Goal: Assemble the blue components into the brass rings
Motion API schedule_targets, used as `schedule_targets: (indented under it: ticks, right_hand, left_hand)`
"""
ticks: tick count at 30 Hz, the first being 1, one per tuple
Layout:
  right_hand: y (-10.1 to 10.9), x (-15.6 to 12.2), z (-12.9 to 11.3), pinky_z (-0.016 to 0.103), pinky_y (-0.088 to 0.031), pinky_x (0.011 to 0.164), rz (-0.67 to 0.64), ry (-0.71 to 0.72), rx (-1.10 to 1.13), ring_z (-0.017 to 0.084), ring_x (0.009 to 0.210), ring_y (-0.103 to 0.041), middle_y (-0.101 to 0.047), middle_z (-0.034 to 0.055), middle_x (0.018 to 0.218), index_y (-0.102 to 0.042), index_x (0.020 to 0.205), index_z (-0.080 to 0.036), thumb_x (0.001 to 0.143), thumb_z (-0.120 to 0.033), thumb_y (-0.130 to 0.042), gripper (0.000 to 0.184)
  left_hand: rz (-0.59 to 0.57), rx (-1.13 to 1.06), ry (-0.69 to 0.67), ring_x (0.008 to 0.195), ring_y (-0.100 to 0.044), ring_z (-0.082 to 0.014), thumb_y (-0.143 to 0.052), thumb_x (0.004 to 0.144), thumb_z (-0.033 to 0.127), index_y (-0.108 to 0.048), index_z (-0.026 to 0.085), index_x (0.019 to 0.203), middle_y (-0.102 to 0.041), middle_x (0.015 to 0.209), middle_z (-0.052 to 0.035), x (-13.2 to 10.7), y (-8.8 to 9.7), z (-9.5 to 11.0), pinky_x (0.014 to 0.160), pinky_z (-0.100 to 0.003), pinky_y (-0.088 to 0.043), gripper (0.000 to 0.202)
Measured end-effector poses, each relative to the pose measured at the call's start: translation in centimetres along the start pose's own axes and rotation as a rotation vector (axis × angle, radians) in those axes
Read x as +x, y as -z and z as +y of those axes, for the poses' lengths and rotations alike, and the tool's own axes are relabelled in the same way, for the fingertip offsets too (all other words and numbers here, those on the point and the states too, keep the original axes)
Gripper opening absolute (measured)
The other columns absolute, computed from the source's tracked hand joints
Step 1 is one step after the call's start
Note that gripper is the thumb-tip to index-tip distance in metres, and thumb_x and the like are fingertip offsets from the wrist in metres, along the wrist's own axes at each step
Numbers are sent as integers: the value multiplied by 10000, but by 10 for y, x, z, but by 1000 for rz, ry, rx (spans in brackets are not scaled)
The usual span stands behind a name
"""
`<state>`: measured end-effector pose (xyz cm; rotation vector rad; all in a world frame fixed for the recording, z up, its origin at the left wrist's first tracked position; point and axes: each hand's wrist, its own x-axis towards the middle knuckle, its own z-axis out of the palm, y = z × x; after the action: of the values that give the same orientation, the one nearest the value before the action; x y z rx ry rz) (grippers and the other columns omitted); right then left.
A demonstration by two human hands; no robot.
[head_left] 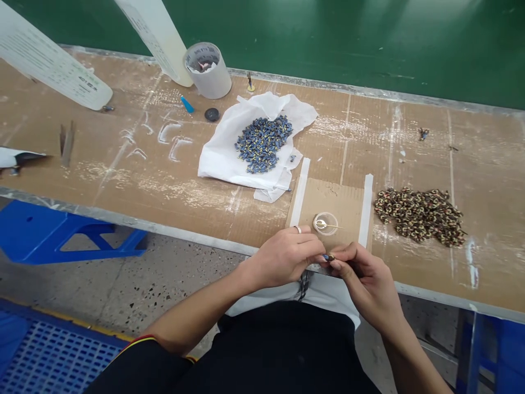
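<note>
My left hand (287, 254) pinches a tiny blue piece (326, 257) between thumb and fingertips. Against it, my right hand (369, 279) pinches a small dark brown and tan piece (332, 258). The two pieces meet at the fingertips, just over the table's front edge; whether they are joined I cannot tell. Right behind the hands is a small clear round dish (333, 231) with a thin stick (334, 226) lying across it. A heap of blue and yellow pieces (264, 143) lies on white paper (219, 156). To the right is a heap of brown and tan pieces (420, 216).
Two translucent bottles (88, 93) lean at the left beside a wide tape roll (211, 76) holding scraps. Near them lie a blue cap (187, 104) and a black disc (211, 114). White tape strips (366, 210) hold a cardboard sheet. A blue stool (53, 232) stands below left.
</note>
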<state>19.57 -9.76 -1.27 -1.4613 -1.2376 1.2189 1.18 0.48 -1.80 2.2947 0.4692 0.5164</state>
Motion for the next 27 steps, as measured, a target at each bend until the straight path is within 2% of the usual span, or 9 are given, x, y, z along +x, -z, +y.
schedule_targets:
  ticks: [6,12,22,27]
  right_hand:
    - [1,-2,1,237,-522,636,6,22,-16,137,713,-628,-660,24,837,-612,880,-215,960,-240,-588,87]
    - [1,0,-2,255,-477,613,-52,12,-162,143,651,-587,-624,18,741,-566,806,-202,976,-273,-546,185]
    - [-3,2,-5,233,-432,586,-39,58,-302,123,615,-530,-587,-4,728,-478,785,-222,978,-199,-511,197]
    - [-1,2,-5,229,-418,583,-67,86,-360,120,614,-533,-590,-5,732,-437,788,-228,987,-177,-476,209]
  left_hand:
    - [7,-1,-8,776,-529,-165,-419,1013,201,-609,147,834,-619,762,-39,1,1,2,711,-250,-448,266]
    - [-32,52,6,730,-527,-168,-424,953,105,-587,158,768,-601,704,-32,0,-3,-1,671,-257,-431,252]
    - [-88,120,5,749,-565,-171,-500,853,26,-563,174,746,-613,710,-19,2,-3,-3,670,-254,-433,193]
    - [-86,149,-20,724,-551,-173,-484,858,32,-557,169,740,-608,700,-21,2,-2,-3,651,-270,-424,195]
